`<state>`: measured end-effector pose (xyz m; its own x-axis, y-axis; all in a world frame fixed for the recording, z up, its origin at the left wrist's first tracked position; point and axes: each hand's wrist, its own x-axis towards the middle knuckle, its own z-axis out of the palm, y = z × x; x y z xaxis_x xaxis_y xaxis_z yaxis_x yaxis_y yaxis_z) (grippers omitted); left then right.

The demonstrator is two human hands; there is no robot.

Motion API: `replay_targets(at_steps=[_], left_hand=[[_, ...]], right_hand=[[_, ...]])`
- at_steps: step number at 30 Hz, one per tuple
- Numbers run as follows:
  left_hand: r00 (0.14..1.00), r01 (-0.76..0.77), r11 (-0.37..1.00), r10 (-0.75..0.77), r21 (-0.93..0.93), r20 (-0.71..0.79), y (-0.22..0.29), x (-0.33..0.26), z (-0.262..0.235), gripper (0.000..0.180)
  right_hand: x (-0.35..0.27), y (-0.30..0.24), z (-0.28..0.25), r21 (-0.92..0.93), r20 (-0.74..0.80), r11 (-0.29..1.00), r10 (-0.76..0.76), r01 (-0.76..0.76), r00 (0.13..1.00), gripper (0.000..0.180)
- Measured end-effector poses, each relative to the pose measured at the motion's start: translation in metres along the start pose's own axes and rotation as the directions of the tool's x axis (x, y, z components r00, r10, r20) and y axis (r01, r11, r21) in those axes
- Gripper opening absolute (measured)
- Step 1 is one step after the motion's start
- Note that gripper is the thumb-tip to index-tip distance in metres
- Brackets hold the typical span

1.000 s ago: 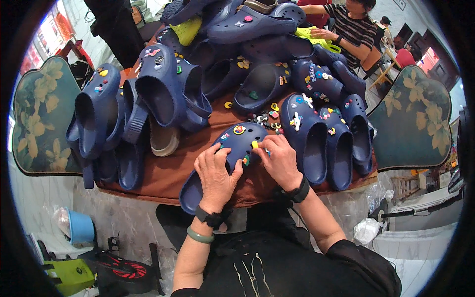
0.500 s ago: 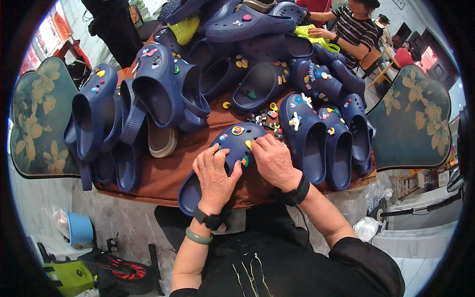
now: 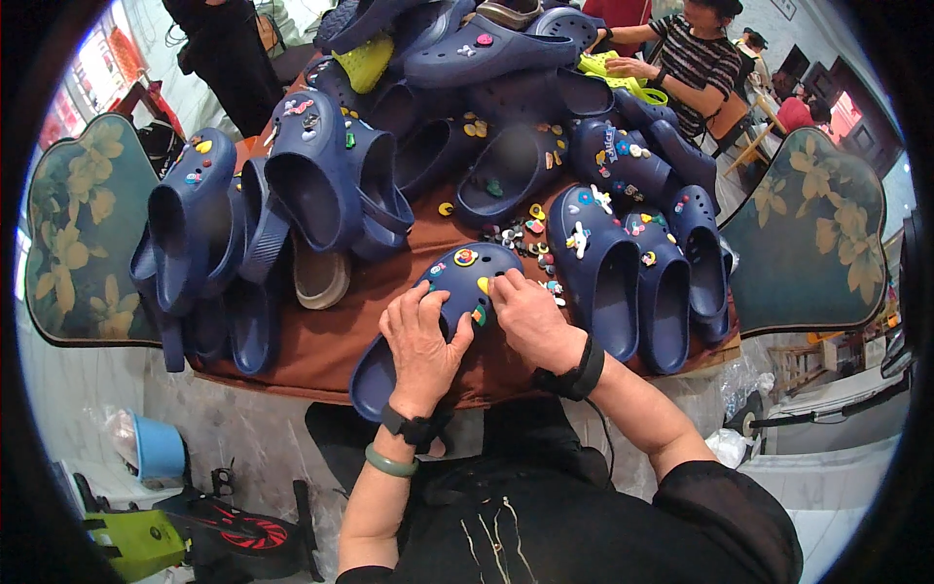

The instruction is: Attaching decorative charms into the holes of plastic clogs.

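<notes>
My left hand [image 3: 420,341] gripped a navy clog [image 3: 457,297], its fingers along the shoe's left side and its thumb toward the right, the toe pointing away from me. The clog lay between my two hands on a brown cloth [image 3: 321,355]. My right hand [image 3: 540,326] was bunched, with thumb and fingertips pinched on a yellow charm [image 3: 484,285] at the upper; my own fingers hid whether it was seated in a hole. A green-and-orange charm [image 3: 479,315] sat between my left thumb and my right hand, and a round red-and-yellow charm [image 3: 466,257] sat on the toe, beyond both hands. A pile of loose charms [image 3: 512,237] lay just past my right fingertips.

Decorated clogs [image 3: 598,258] stood near my right hand, on its right side, soles down. More navy clogs [image 3: 311,185] stood up on end beyond my left hand, off to its left. Well beyond my right hand, a person in a striped top [image 3: 696,58] had a hand at some lime-green clogs [image 3: 628,83]. I wore a black band on each wrist.
</notes>
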<state>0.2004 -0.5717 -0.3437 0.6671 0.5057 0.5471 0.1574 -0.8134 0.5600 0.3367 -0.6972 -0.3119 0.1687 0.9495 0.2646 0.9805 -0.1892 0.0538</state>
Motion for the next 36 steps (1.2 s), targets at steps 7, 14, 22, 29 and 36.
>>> replay_targets(at_steps=[7, 14, 22, 29, 36], left_hand=[[1.0, -0.01, 1.0, 0.01, 0.019, -0.018, -0.005, 0.0, 0.003, 0.042], [1.0, -0.002, 1.0, 0.002, 0.023, 0.005, -0.001, -0.002, 0.001, 0.041], [0.999, -0.012, 0.999, 0.013, 0.044, -0.031, -0.004, 0.0, 0.004, 0.041], [0.998, -0.054, 0.998, 0.055, 0.045, -0.029, -0.001, 0.003, 0.0, 0.039], [0.999, -0.044, 0.999, 0.044, 0.021, 0.012, 0.0, -0.004, -0.007, 0.04]], right_hand=[[-0.004, 0.024, 0.004, 0.304, -0.108, 0.951, 0.091, -0.054, 0.99, 0.038], [-0.006, 0.042, 0.001, 0.281, -0.085, 0.96, 0.029, -0.004, 0.996, 0.037], [-0.01, 0.024, 0.006, 0.007, -0.155, 0.999, -0.043, 0.045, 0.987, 0.033], [-0.001, 0.065, 0.007, 0.901, 0.106, 0.356, 0.371, -0.247, 0.922, 0.016], [0.029, 0.076, -0.008, 0.76, 0.386, 0.506, 0.154, -0.408, 0.91, 0.02]])
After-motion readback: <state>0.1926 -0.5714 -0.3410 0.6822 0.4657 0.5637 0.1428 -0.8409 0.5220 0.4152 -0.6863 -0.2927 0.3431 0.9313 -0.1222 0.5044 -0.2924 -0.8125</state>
